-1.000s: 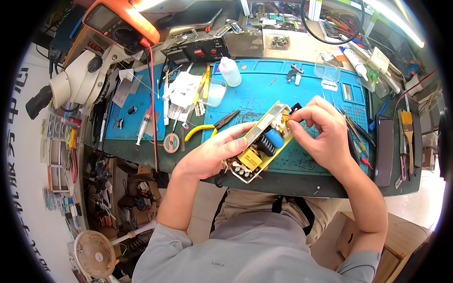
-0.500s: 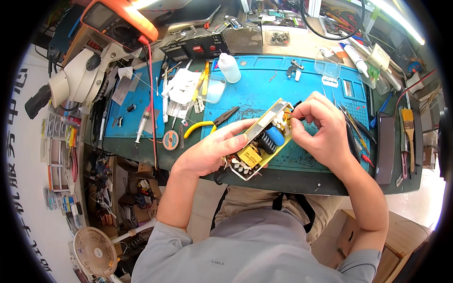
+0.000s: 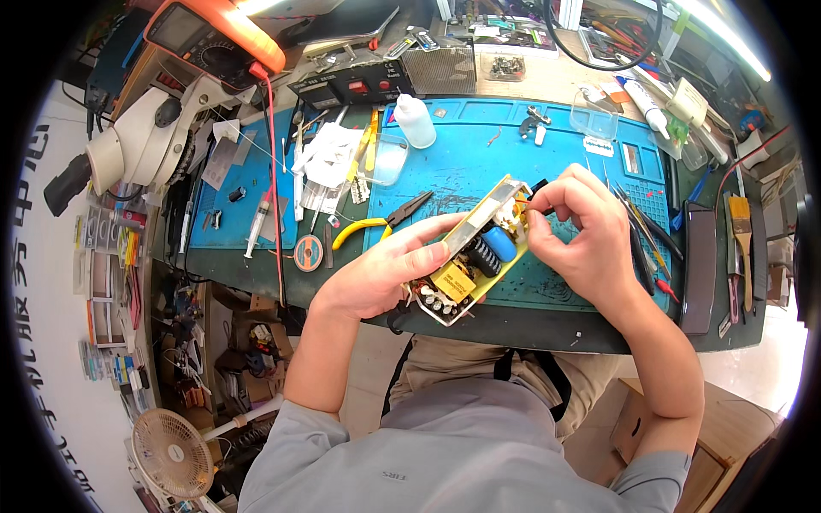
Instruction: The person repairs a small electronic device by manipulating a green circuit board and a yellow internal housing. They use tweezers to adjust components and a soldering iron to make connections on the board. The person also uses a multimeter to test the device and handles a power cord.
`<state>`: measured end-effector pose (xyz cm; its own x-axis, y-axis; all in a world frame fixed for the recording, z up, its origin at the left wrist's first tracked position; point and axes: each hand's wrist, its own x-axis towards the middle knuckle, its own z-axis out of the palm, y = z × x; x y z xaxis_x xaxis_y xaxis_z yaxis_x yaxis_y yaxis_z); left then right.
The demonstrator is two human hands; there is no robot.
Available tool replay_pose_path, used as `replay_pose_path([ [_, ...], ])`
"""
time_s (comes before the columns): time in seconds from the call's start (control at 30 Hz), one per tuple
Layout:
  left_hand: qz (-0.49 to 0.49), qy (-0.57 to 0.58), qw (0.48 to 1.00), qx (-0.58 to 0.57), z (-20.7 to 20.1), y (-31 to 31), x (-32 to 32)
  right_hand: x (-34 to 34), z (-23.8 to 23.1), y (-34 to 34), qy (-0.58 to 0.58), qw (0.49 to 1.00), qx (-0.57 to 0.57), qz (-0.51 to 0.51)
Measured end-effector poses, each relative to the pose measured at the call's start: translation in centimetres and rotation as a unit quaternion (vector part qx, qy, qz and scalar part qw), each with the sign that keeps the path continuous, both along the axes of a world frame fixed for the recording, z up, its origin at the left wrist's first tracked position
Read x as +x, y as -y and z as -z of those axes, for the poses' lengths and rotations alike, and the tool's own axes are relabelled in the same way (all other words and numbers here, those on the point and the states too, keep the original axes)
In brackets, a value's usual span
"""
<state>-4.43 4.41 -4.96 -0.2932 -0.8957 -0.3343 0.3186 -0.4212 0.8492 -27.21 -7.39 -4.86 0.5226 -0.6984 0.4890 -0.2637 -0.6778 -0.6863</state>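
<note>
A power supply circuit board (image 3: 457,278) with a yellow transformer, a blue capacitor, a black coil and a long metal heat sink is held tilted above the bench's front edge. My left hand (image 3: 393,263) is closed around its left side, thumb on the heat sink. At the board's upper right end, my right hand (image 3: 577,227) pinches with thumb and forefinger at a small dark part or wire; what exactly sits between the fingertips is hidden. Yellow-handled pliers (image 3: 382,224) lie just beyond my left hand.
The blue work mat (image 3: 479,162) bears a white squeeze bottle (image 3: 415,122), a solder reel (image 3: 309,253) and a syringe (image 3: 259,224). A microscope (image 3: 137,150) and an orange multimeter (image 3: 214,43) stand left. Tweezers and probes (image 3: 647,235) lie beside my right hand.
Almost nothing differs. The board has tilted very slightly in my left hand, while my right hand keeps its pinch at the upper end.
</note>
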Motion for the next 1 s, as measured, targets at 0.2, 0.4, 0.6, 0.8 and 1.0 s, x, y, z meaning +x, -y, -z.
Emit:
replay_pose_path([
  [0.2, -0.002, 0.003, 1.000, 0.001, -0.01, -0.02, 0.03, 0.05, 0.00, -0.12, -0.003, 1.000, -0.008, 0.007],
  [0.4, 0.006, -0.006, 1.000, -0.006, -0.22, 0.06, -0.04, 0.13, 0.17, -0.16, -0.001, 1.000, -0.012, 0.011],
  [0.6, 0.007, -0.025, 1.000, -0.008, 0.12, -0.05, 0.18, 0.24, 0.21, -0.21, 0.006, 1.000, -0.003, 0.010],
  [0.8, 0.010, -0.033, 0.999, -0.005, 0.18, -0.12, 0.30, 0.14, 0.23, -0.29, 0.006, 1.000, 0.008, 0.008],
  [1.0, 0.021, -0.038, 0.999, -0.007, 0.52, -0.09, 0.50, -0.18, -0.17, -0.02, 0.018, 0.999, 0.021, 0.019],
])
